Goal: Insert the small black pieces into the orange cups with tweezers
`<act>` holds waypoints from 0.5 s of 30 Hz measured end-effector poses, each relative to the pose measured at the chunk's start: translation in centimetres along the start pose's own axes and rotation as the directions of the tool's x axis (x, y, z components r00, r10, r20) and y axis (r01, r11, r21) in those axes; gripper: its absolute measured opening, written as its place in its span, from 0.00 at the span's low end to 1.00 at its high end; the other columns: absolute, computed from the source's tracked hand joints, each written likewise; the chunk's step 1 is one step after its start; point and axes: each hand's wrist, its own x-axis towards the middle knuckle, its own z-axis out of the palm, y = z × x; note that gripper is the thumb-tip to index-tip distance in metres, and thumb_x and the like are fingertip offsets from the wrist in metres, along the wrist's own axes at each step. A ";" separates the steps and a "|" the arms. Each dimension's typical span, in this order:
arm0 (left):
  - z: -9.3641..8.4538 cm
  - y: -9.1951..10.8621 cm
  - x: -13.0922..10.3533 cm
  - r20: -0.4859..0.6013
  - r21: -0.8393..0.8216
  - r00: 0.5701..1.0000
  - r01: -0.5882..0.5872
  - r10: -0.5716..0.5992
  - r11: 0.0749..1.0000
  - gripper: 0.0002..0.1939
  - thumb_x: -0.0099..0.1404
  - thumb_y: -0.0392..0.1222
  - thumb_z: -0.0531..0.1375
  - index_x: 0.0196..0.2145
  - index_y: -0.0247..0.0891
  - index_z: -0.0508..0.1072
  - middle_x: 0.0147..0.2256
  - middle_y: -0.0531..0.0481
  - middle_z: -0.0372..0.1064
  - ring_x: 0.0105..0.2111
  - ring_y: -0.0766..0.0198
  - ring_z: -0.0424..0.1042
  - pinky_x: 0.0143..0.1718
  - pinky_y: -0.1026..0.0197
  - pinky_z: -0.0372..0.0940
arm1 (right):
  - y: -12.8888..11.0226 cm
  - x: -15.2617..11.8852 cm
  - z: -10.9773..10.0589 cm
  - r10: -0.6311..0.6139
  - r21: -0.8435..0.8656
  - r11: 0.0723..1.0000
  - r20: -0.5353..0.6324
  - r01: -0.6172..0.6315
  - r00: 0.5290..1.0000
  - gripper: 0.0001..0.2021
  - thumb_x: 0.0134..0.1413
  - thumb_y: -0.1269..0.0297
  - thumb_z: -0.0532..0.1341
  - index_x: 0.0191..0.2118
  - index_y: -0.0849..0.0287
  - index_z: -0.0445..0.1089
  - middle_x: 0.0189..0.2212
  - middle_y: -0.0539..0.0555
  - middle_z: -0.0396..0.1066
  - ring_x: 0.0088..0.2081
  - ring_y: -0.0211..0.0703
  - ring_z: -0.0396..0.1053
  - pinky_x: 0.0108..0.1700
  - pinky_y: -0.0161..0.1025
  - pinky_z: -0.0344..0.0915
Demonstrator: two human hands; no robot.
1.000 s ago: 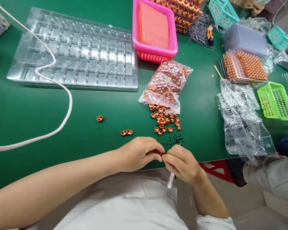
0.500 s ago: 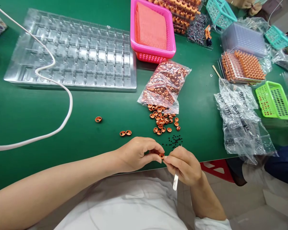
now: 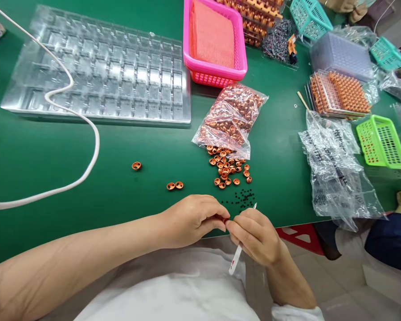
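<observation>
At the lower middle of the frame, the left hand [image 3: 190, 219] pinches a small copper ring [image 3: 224, 220] between thumb and fingertips, with only a sliver of it showing. The right hand [image 3: 255, 234] meets it there, fingers closed around a thin white tool [image 3: 238, 254] whose tip pokes up above the knuckles. Just above the hands lie tiny black beads [image 3: 242, 197] and a loose pile of copper rings [image 3: 227, 167] spilling from a clear bag [image 3: 232, 117] on the green table [image 3: 36, 156].
</observation>
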 end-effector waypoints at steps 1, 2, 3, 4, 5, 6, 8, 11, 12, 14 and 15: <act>0.0 0.0 0.0 0.001 -0.008 1.000 0.005 -0.005 1.000 0.10 0.78 0.42 0.58 0.41 0.37 0.77 0.34 0.50 0.80 0.33 0.65 0.76 0.37 0.66 0.69 | 0.0 -0.1 0.0 -0.002 -0.008 1.000 -0.010 0.002 1.000 0.14 0.67 0.76 0.58 0.55 0.67 0.72 0.35 0.57 0.75 0.33 0.43 0.69 0.32 0.42 0.68; 0.0 0.1 0.0 0.000 -0.017 1.000 0.004 -0.004 1.000 0.09 0.78 0.42 0.58 0.41 0.37 0.77 0.35 0.50 0.80 0.33 0.65 0.76 0.37 0.66 0.69 | 0.0 -0.2 0.0 -0.003 -0.015 1.000 -0.023 0.003 1.000 0.14 0.67 0.76 0.57 0.55 0.67 0.72 0.35 0.58 0.75 0.34 0.43 0.70 0.32 0.42 0.69; 0.0 0.1 0.0 -0.004 -0.024 1.000 0.001 -0.001 1.000 0.09 0.78 0.42 0.59 0.41 0.37 0.77 0.35 0.50 0.80 0.33 0.65 0.76 0.38 0.66 0.69 | -0.1 -0.3 0.0 -0.005 -0.022 1.000 -0.032 0.004 0.999 0.14 0.67 0.77 0.57 0.55 0.67 0.72 0.36 0.58 0.75 0.35 0.43 0.70 0.33 0.42 0.70; 0.0 0.1 0.0 -0.008 -0.029 1.000 -0.003 0.002 1.000 0.08 0.78 0.41 0.59 0.41 0.37 0.77 0.35 0.50 0.80 0.33 0.65 0.76 0.38 0.66 0.69 | -0.1 -0.3 -0.1 -0.005 -0.028 1.000 -0.036 0.004 0.999 0.15 0.66 0.77 0.57 0.55 0.67 0.72 0.36 0.58 0.76 0.35 0.44 0.71 0.33 0.42 0.70; 0.0 0.2 0.0 -0.012 -0.031 1.000 -0.007 0.007 1.000 0.08 0.77 0.41 0.59 0.41 0.37 0.77 0.35 0.50 0.80 0.33 0.65 0.76 0.38 0.66 0.69 | -0.2 -0.3 -0.1 -0.006 -0.032 0.999 -0.037 0.005 0.999 0.15 0.66 0.77 0.57 0.55 0.68 0.72 0.36 0.58 0.76 0.36 0.44 0.71 0.33 0.43 0.71; 0.0 0.2 0.0 -0.016 -0.029 1.000 -0.013 0.012 1.000 0.08 0.77 0.40 0.59 0.41 0.36 0.77 0.35 0.50 0.80 0.33 0.65 0.76 0.38 0.66 0.68 | -0.2 -0.3 -0.2 -0.008 -0.033 0.999 -0.035 0.007 0.999 0.15 0.66 0.78 0.57 0.55 0.68 0.72 0.36 0.58 0.76 0.36 0.44 0.71 0.34 0.43 0.71; 0.0 0.2 0.0 -0.028 -0.016 0.999 -0.036 0.036 0.999 0.07 0.77 0.39 0.59 0.41 0.36 0.77 0.34 0.50 0.80 0.32 0.65 0.75 0.37 0.67 0.68 | -0.2 -0.3 -0.3 -0.017 -0.030 0.999 -0.027 0.016 0.999 0.16 0.65 0.78 0.57 0.55 0.69 0.72 0.36 0.59 0.76 0.36 0.45 0.71 0.33 0.43 0.71; 0.1 0.2 0.0 -0.042 0.010 0.996 -0.080 0.080 0.997 0.06 0.76 0.37 0.60 0.41 0.34 0.76 0.34 0.49 0.80 0.31 0.65 0.74 0.35 0.67 0.67 | -0.2 -0.1 -0.5 -0.041 -0.026 0.999 0.000 0.041 0.999 0.16 0.65 0.78 0.55 0.55 0.70 0.72 0.35 0.59 0.77 0.35 0.45 0.71 0.32 0.44 0.71; 0.1 0.2 0.0 -0.042 0.016 0.995 -0.089 0.089 0.996 0.06 0.76 0.37 0.60 0.41 0.34 0.76 0.33 0.49 0.79 0.31 0.65 0.74 0.35 0.67 0.67 | -0.1 0.0 -0.6 -0.047 -0.025 0.999 0.009 0.047 0.999 0.16 0.66 0.78 0.54 0.55 0.70 0.72 0.35 0.59 0.77 0.35 0.45 0.71 0.31 0.44 0.71; 0.1 0.2 0.0 -0.038 0.024 0.994 -0.100 0.101 0.995 0.06 0.76 0.36 0.60 0.41 0.33 0.76 0.33 0.49 0.79 0.31 0.65 0.74 0.35 0.67 0.67 | -0.1 0.2 -0.8 -0.058 -0.015 0.998 0.031 0.058 0.998 0.16 0.67 0.77 0.53 0.54 0.71 0.72 0.35 0.59 0.77 0.35 0.44 0.70 0.31 0.44 0.71; 0.2 0.2 0.0 -0.038 0.027 0.994 -0.104 0.105 0.994 0.05 0.76 0.36 0.60 0.41 0.33 0.76 0.33 0.49 0.79 0.31 0.65 0.73 0.34 0.67 0.67 | -0.1 0.4 -0.9 -0.060 -0.004 0.998 0.040 0.060 0.997 0.15 0.67 0.77 0.53 0.54 0.72 0.71 0.35 0.60 0.76 0.35 0.44 0.70 0.31 0.44 0.70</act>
